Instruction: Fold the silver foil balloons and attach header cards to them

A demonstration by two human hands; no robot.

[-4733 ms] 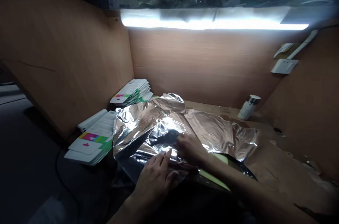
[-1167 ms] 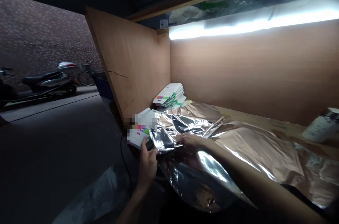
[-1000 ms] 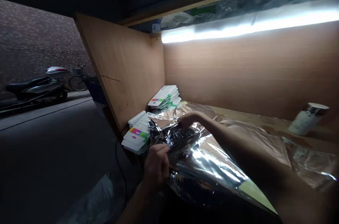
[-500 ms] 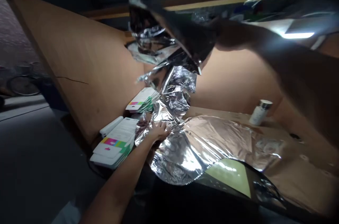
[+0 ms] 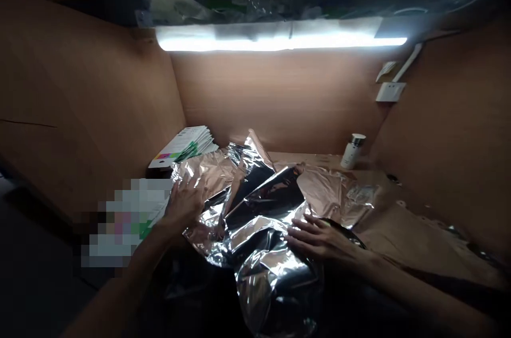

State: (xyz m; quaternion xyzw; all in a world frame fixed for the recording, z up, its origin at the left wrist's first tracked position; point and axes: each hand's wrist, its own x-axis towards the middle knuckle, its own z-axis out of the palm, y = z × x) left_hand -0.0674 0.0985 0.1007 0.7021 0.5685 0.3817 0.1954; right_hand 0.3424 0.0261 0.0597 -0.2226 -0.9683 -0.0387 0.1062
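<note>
Foil sheet (image 5: 263, 210) — bunched between both hands (image 5: 315, 237).

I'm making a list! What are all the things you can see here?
Crumpled foil sheet: 1, silver and coppery, middle of the bench
Card stack: 1, white with green and rainbow stripes, back left corner
Blurred pile: 1, whitish, too blurry to tell, left of the foil
Bottle: 1, white with a silver cap, back right of the bench
Wall switch plate: 1, white, on the right panel
Light tube: 1, glowing white, above the back panel
Wooden bench: 1, tan, under the foil
Wooden panels: 3, tan, left, back and right
Left hand: 1, on the foil
Right hand: 1, on the foil
</note>
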